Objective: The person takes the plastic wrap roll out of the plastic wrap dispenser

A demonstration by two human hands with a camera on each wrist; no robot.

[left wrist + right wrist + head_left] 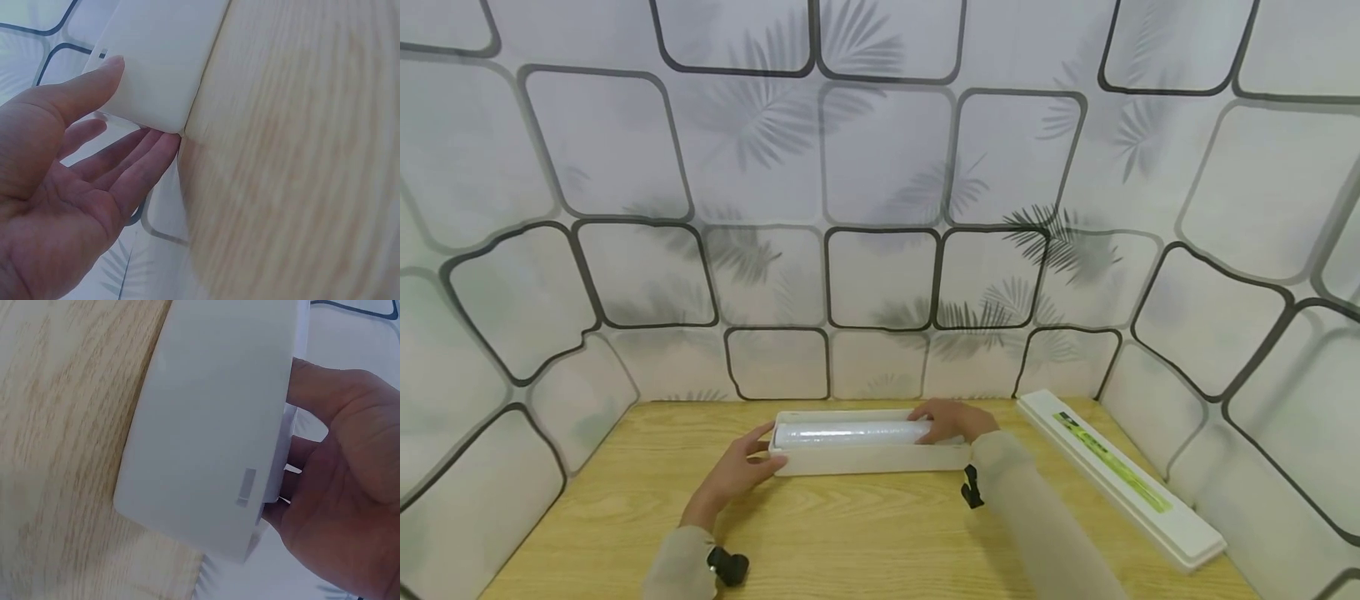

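A long white plastic wrap dispenser box (872,461) lies open-topped on the table, a shiny roll of plastic wrap (850,433) inside it. My left hand (737,468) holds the box's left end. In the left wrist view its thumb (94,87) lies on the front wall while the other fingers reach the end face near the bottom corner. Over the right end of the roll, my right hand (953,418) reaches in from above and grips it. The right wrist view shows its thumb and fingers going behind the box's front wall (206,412), which hides the fingertips.
The long white lid (1120,475) with a green and yellow label lies slantwise on the right side of the wood-grain table (850,533). Patterned wall covering (880,275) rises close behind the box and along both sides.
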